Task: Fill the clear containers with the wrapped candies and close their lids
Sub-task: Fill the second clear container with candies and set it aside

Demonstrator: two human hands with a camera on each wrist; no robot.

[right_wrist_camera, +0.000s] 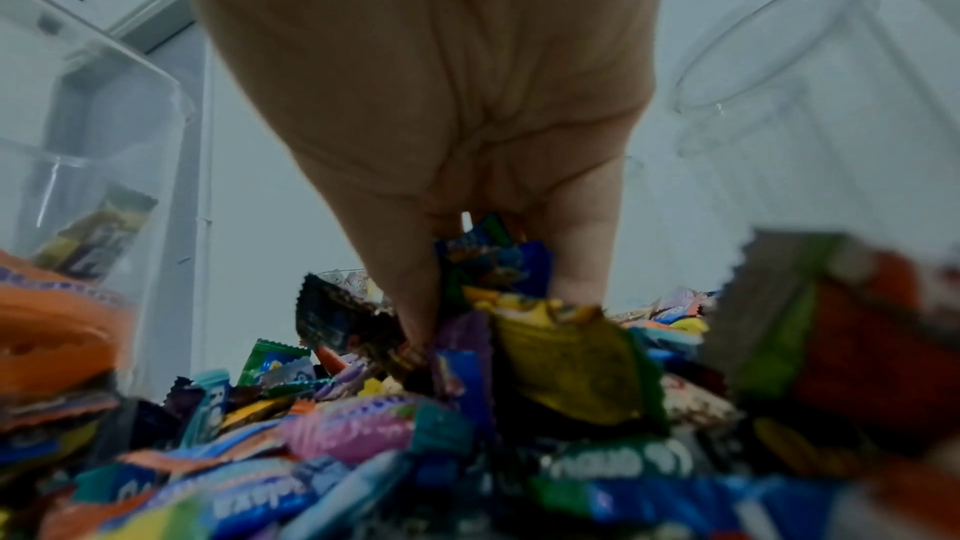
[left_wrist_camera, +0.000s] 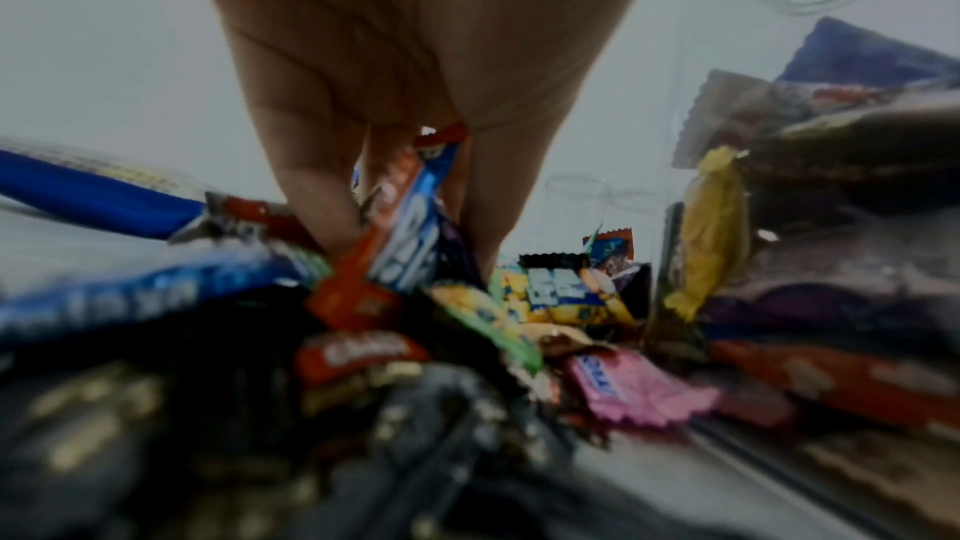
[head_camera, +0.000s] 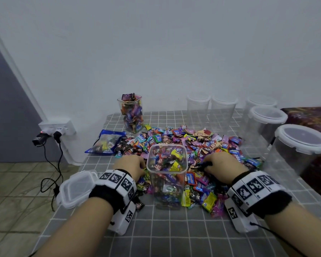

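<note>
At the centre of the head view an open square clear container [head_camera: 167, 175], nearly full, stands on the checked desk [head_camera: 174, 236] against the heap of wrapped candies [head_camera: 191, 141]. The left hand [head_camera: 131, 165], just left of the container, curls its fingers [left_wrist_camera: 317, 196] around several candies, and the right hand [head_camera: 221, 165], just right of it, digs into the heap with fingers [right_wrist_camera: 576, 257] closed on a bunch. A loose lid [head_camera: 76, 188] lies at the desk's left edge.
</note>
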